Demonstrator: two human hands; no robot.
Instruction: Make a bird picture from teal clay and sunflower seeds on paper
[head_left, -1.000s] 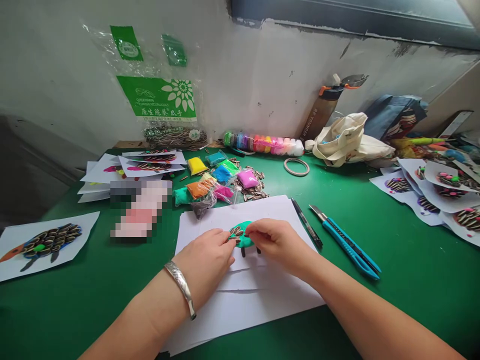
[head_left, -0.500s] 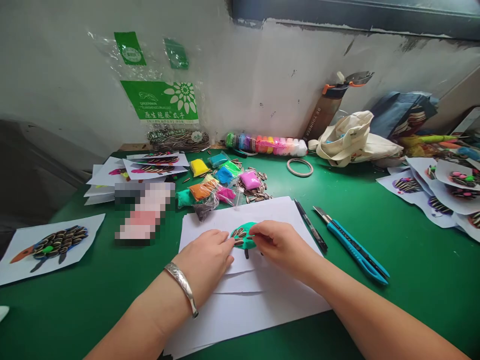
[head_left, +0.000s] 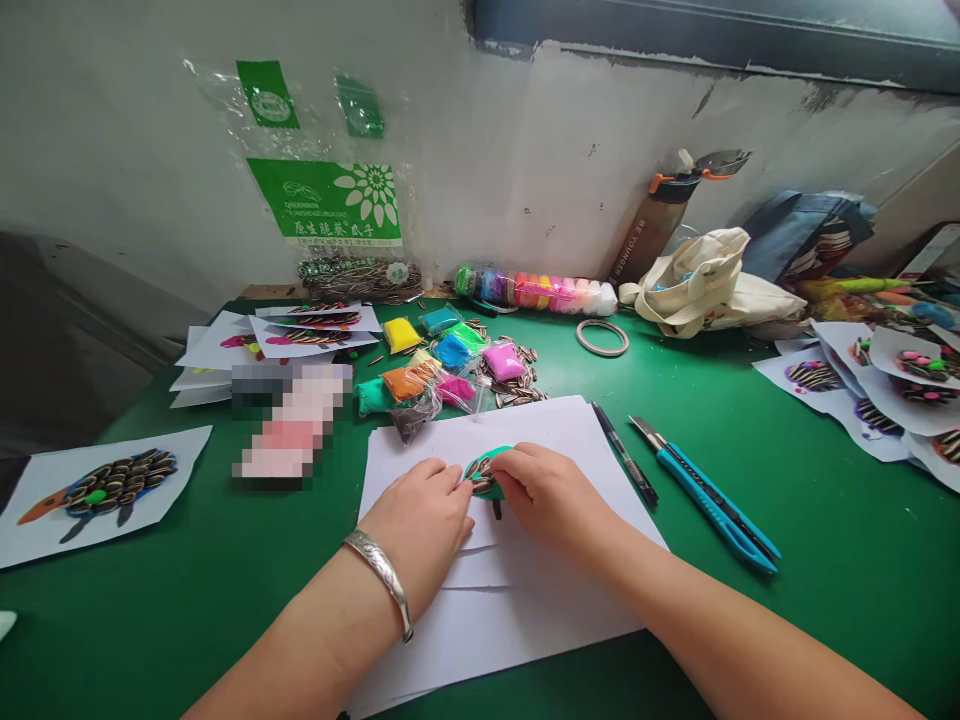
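fingers of the left hand (head_left: 420,505) are extended and lightly bent, resting on the paper stack (head_left: 525,625) with their tips at the left edge of a teal clay shape (head_left: 501,456); they are not closed around anything visible. thumb and forefinger of the right hand (head_left: 551,490) are drawn together over the right part of the same shape; whether a seed is pinched between them cannot be told, as the tips are partly hidden. the shape lies on the paper between the two sets of fingertips and bears several striped seeds (head_left: 480,474) on its left part. one dark clay strip (head_left: 497,510) shows just below it, near the right fingertips. a silver bracelet (head_left: 382,575) sits on the wrist behind the left fingers.

to the right of the right fingers lie a black pen (head_left: 625,455), partly on the paper, and, farther out, a blue utility knife (head_left: 712,505), blade exposed. beyond the fingertips, clay packets (head_left: 503,361) in several colours lie among loose seeds (head_left: 521,396). a ring of tape (head_left: 602,354) lies beyond the right fingers, well apart. well to the left of the left fingers, a seed-covered picture (head_left: 120,485) rests on the green table (head_left: 247,570).
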